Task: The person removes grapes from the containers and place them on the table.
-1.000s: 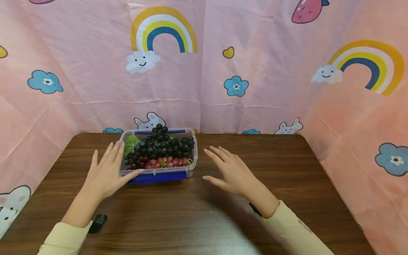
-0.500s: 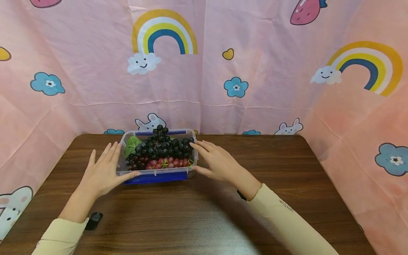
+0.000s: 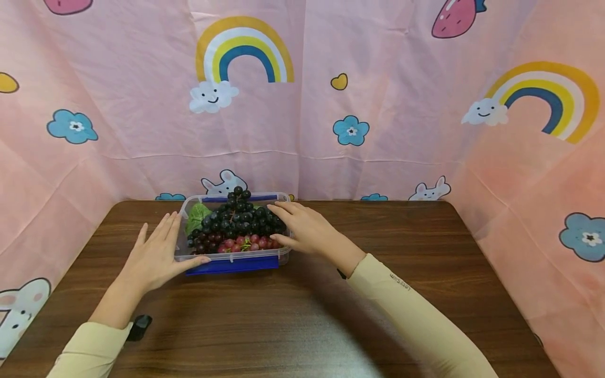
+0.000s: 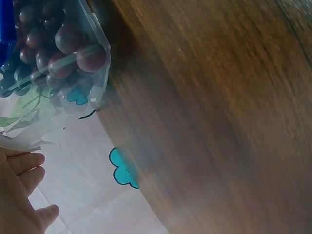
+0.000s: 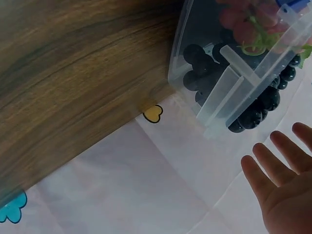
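A clear plastic box [image 3: 224,256] with blue latches stands at the back left of the table. It holds black grapes [image 3: 241,220], red grapes [image 3: 246,243] and a green leaf [image 3: 196,216]. My left hand [image 3: 153,257] lies along the box's left end, fingers straight and thumb stretched at the front rim. Over the right end reaches my right hand [image 3: 307,228], its fingers extended above the black grapes and its thumb near the front corner. In the right wrist view the right hand [image 5: 287,190] has spread fingers with nothing between them, beside grapes that rise over the rim.
The brown wooden table [image 3: 293,325] extends in front and to the right of the box. Pink printed cloth [image 3: 378,105] hangs behind the table and along both sides, close behind the box. A black wrist strap piece [image 3: 139,327] shows under the left wrist.
My right hand has moved left from beside the box to over its right end. The left hand has shifted only slightly, and the box stays about where it was.
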`<state>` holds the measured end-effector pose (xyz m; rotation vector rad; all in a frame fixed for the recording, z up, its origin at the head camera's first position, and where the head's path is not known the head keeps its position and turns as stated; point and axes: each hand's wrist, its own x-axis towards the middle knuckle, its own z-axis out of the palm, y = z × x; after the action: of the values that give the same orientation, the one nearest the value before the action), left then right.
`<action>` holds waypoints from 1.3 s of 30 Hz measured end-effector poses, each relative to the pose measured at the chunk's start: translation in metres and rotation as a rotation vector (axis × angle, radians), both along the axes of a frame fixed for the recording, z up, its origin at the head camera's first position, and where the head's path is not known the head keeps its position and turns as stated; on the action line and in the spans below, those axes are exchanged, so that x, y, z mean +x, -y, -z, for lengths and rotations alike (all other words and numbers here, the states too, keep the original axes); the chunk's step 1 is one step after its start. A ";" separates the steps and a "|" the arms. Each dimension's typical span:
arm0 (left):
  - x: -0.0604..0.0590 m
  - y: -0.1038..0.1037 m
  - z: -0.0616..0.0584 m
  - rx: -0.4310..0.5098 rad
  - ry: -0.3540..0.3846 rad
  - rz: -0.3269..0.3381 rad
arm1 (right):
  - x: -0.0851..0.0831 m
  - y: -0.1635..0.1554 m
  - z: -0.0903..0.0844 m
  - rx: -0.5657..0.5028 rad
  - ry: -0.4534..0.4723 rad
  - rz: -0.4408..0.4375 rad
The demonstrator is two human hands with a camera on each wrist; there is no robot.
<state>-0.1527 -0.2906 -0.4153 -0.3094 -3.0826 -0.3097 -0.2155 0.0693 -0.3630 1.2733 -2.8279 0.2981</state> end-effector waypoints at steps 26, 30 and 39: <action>-0.001 0.001 -0.002 -0.010 0.008 0.030 | -0.041 0.049 0.014 0.254 -0.007 0.019; -0.002 0.000 -0.002 -0.015 0.009 0.035 | -0.044 0.054 0.015 0.283 -0.025 0.018; -0.001 0.001 0.001 0.001 -0.002 0.034 | -0.051 0.067 0.027 0.343 -0.034 0.051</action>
<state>-0.1541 -0.2921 -0.4159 -0.3621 -3.0775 -0.3124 -0.2664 0.0023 -0.3902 1.2345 -2.9653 -0.2188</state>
